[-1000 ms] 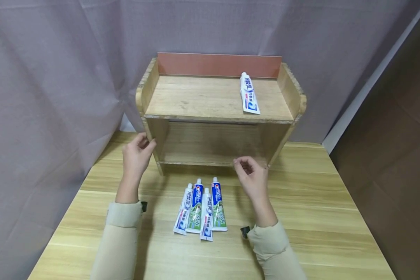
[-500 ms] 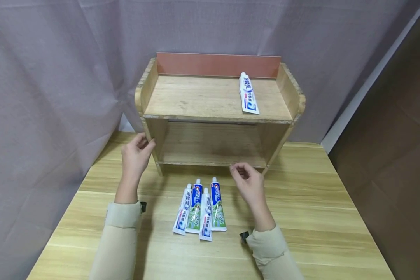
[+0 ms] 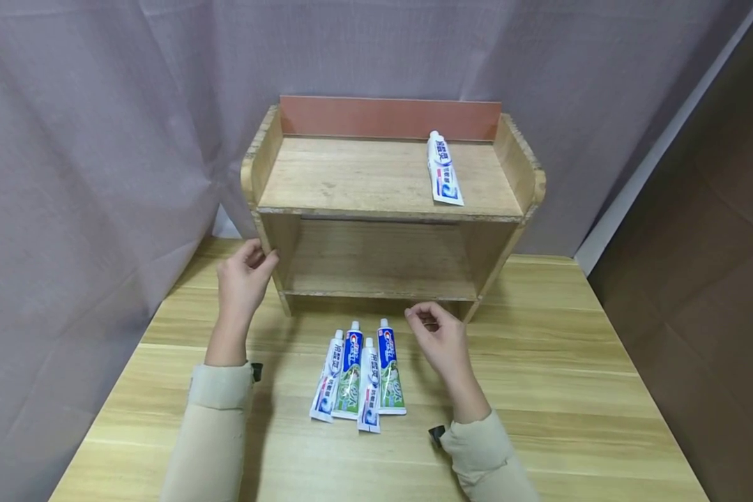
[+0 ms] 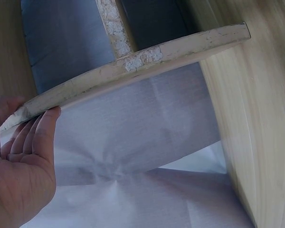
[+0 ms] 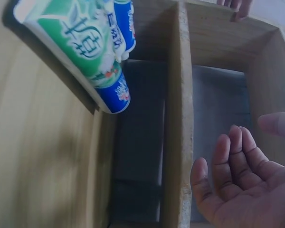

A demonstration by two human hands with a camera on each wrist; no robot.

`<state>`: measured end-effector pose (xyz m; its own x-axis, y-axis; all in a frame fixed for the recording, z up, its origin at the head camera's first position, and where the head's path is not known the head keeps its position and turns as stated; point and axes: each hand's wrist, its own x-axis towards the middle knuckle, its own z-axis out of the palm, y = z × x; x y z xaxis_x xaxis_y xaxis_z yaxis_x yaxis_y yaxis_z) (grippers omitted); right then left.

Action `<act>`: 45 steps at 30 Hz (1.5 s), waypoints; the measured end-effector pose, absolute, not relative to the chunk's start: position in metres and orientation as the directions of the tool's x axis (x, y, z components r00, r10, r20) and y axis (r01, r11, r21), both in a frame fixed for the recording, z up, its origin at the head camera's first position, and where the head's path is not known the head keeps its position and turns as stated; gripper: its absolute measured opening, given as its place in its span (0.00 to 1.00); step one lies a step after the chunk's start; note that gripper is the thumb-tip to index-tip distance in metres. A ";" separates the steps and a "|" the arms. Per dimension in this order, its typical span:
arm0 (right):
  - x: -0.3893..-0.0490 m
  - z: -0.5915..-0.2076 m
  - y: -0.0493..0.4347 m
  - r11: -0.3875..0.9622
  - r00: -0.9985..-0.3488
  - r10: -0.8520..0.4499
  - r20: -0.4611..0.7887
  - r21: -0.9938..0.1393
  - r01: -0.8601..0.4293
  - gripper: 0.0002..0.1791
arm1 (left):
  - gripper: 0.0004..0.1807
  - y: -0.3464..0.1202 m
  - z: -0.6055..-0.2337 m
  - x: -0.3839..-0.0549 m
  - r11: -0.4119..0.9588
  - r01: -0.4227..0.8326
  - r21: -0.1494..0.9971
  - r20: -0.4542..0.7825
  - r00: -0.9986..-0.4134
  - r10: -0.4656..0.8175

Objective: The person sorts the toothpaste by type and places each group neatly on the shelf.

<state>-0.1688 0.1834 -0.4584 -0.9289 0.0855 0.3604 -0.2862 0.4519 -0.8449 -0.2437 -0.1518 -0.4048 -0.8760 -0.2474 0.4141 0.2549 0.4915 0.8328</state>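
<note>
At the left side panel of a small wooden shelf (image 3: 383,293), my left hand (image 3: 245,282) grips the panel's front edge. The left wrist view has the thumb on one face of that side panel (image 4: 180,50) and the fingers on the other. My right hand (image 3: 442,341) hovers in front of the shelf, fingers loosely bent and apart, with nothing in them. Near it lies a blue-and-green toothpaste tube (image 3: 390,369), the rightmost of several tubes on the table. Beside that one are a white tube (image 3: 369,390), another blue-and-green tube (image 3: 350,373) and another white tube (image 3: 329,376).
One white toothpaste tube (image 3: 444,171) lies on the shelf's top board, right of its middle, cap toward the back. A reddish strip (image 3: 389,117) runs along the top's rear. Grey cloth (image 3: 100,139) hangs behind the wooden table (image 3: 571,390); a brown surface (image 3: 696,230) stands at right.
My right hand has moved down and slightly left, away from the shelf's lower board and closer to the tubes on the table. The left hand keeps its place on the side panel.
</note>
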 end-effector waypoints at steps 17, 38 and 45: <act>-0.162 -0.476 0.177 0.460 -0.950 0.037 0.310 -0.849 -0.259 0.03 | 0.11 -0.151 -0.406 -0.244 0.523 0.253 0.814 0.434 -0.864 -0.257; -0.158 -0.505 0.170 0.564 -0.997 -0.063 -0.045 -0.826 0.002 0.23 | 0.11 -0.151 -0.407 -0.244 0.529 0.254 0.809 0.437 -0.863 -0.253; -0.158 -0.510 0.169 0.588 -0.990 -0.080 -0.119 -0.808 0.050 0.28 | 0.10 -0.152 -0.409 -0.246 0.510 0.284 0.812 0.456 -0.855 -0.249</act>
<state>-0.1584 0.1691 -0.5104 -0.9897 -0.0797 -0.1188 0.0496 0.5877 -0.8076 -0.2456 -0.1517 -0.4086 -0.8546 -0.2487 0.4559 0.2843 0.5105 0.8115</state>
